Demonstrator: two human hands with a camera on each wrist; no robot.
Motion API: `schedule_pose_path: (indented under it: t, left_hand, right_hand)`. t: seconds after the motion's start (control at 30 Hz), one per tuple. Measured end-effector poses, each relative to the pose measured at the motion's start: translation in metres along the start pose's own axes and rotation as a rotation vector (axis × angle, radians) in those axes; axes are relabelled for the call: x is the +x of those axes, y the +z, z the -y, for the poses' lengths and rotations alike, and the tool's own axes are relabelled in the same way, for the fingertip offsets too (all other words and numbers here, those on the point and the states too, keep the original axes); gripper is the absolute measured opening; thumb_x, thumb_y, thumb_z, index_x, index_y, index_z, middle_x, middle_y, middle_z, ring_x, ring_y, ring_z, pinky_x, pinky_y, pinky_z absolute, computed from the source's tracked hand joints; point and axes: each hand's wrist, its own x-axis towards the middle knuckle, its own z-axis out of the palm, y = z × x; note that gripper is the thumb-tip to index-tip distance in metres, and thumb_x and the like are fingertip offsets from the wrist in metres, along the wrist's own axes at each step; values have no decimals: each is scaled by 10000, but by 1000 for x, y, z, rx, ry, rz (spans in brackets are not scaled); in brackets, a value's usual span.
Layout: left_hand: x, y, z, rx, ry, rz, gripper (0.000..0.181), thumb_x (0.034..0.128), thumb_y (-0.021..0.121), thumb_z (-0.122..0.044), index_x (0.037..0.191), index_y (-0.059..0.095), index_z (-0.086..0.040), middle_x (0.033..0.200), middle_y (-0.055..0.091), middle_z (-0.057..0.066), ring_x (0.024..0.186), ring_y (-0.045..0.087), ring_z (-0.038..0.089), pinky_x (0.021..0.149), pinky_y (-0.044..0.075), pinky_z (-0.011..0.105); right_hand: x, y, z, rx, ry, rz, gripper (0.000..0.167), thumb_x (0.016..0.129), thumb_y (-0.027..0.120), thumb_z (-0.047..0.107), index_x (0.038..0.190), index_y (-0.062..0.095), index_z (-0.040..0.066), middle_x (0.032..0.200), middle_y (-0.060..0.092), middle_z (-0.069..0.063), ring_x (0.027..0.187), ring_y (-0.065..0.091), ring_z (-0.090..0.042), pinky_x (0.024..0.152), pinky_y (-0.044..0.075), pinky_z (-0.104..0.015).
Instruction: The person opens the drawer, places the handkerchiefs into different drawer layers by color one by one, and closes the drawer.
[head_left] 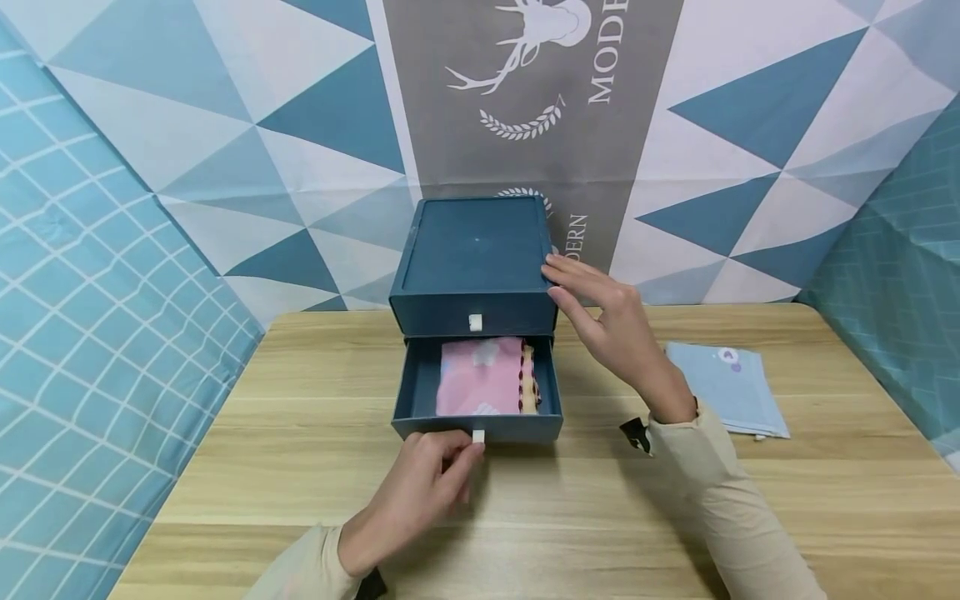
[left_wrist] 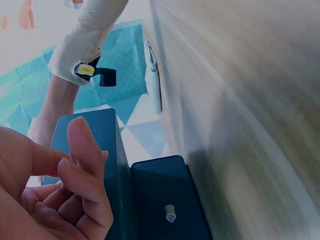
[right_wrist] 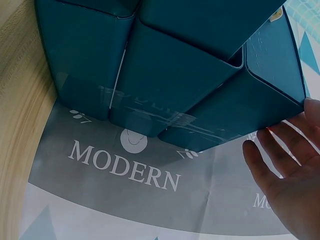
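The left hand [head_left: 420, 483] pinches the small white tab [head_left: 478, 436] of the half-open, dark-blue plastic drawer [head_left: 517, 429] just ahead; the right hand [head_left: 611, 317], fingers extended, touches the dark-blue boxy cabinet [head_left: 476, 242]. I judge the drawer light, stiff, somewhat slippery, best held by this tab.

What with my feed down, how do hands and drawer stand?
Left hand on white tab; right hand against cabinet. Drawer open, pink cloth inside. No obstruction visible.
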Motion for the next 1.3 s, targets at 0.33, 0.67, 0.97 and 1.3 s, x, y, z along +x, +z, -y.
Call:
schedule_pose_path:
  t: [0.33, 0.67, 0.97, 1.3]
  left_hand:
    - [15, -3, 5, -16, -38, -1, 245, 1025, 578, -187, 799, 668, -168, 523, 557, -105, 436, 515, 67, 400, 381, 220]
    - [28, -5, 8, -36, -19, -29, 230, 1027, 571, -165, 819, 669, -155, 518, 560, -87, 409, 530, 98, 383, 365, 221]
    - [40, -5, 11, -31, 0, -63, 278, 1033, 555, -158, 769, 643, -156, 502, 553, -100, 402, 540, 107, 375, 372, 241]
    - [53, -7, 14, -38, -14, -87, 261, 1037, 547, -176, 809, 673, -148, 503, 562, -68, 378, 548, 113, 375, 426, 284]
  right_hand:
    - [1, 0, 0, 2, -8, 1, 319, 975, 644, 95, 1291, 661, 51, 1389, 593, -86, 1335, 514, -226, 1071, 428, -436]
    - [0, 0, 1, -7, -7, 2, 322, 973, 648, 94, 1292, 660, 50, 1389, 594, -81, 1331, 519, -216, 1062, 437, -437]
    - [1, 0, -1, 11, -9, 8, 315, 977, 639, 86, 1289, 660, 45, 1395, 589, -86, 1334, 515, -224, 1062, 437, -430]
    - [0, -1, 3, 4, 22, 36, 331, 992, 624, 112, 1318, 641, 59, 1426, 562, -75, 1357, 489, -209, 1061, 436, -438]
